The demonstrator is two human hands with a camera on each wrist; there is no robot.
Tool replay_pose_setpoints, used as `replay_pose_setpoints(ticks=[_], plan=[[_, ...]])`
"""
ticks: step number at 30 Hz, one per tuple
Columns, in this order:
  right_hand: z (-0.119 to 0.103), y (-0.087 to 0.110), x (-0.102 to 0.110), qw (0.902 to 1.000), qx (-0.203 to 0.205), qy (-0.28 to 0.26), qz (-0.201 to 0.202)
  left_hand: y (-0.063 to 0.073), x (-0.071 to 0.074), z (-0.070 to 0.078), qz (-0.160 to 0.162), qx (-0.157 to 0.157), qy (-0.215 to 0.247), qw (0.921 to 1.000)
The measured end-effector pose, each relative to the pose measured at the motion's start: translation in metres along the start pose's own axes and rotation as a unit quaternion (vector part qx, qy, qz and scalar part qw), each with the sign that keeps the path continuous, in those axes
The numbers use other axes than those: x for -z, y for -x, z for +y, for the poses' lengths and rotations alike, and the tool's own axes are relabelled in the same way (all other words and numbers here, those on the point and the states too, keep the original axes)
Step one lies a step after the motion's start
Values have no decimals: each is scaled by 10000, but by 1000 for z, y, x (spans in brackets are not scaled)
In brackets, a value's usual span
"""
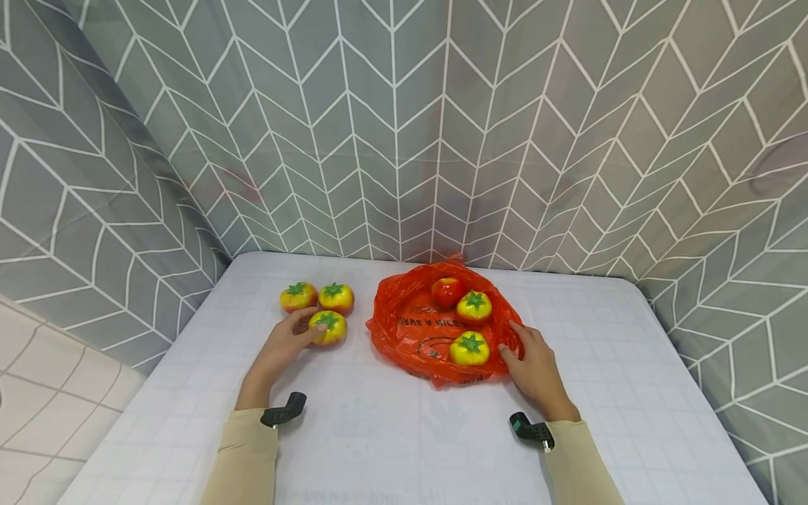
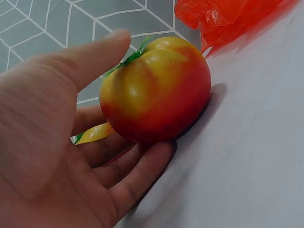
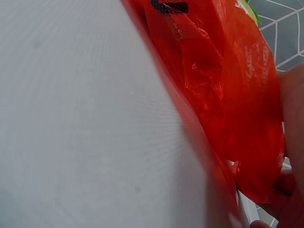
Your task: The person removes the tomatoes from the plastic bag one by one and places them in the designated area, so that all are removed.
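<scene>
My left hand [image 1: 284, 349] holds a yellow-and-red tomato [image 1: 331, 330] with a green leafy top. In the left wrist view the thumb lies by the stem of this tomato [image 2: 159, 92] and the fingers curl behind and under it. Just beyond it sit two similar tomatoes, one at the left [image 1: 295, 301] and one at the right [image 1: 337, 300]. An opened red plastic bag [image 1: 404, 351] lies to the right, with a redder tomato [image 1: 445, 292] and two yellow ones [image 1: 475, 308] inside. The right hand [image 1: 538, 370] grips the bag's right rim, thumb inside; its fingertips are partly hidden.
A white cloth with faint printing covers the table [image 1: 379, 442]. Grey curtains [image 1: 416, 140] with white zigzag lines stand along the back and sides. Each wrist wears a black camera, one on the left [image 1: 284, 409] and one on the right [image 1: 532, 429].
</scene>
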State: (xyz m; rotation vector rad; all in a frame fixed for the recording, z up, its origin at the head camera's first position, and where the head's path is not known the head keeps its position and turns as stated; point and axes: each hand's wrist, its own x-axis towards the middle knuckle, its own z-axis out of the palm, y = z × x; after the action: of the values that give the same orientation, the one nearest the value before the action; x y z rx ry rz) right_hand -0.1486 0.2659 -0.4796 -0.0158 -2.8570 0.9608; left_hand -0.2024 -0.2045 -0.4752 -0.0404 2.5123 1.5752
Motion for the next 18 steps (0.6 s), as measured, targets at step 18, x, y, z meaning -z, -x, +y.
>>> replay_pose_setpoints(ticks=[18], plan=[[2, -1, -2, 10000, 56, 27, 40, 0, 0, -2, 54, -52, -204, 9998]])
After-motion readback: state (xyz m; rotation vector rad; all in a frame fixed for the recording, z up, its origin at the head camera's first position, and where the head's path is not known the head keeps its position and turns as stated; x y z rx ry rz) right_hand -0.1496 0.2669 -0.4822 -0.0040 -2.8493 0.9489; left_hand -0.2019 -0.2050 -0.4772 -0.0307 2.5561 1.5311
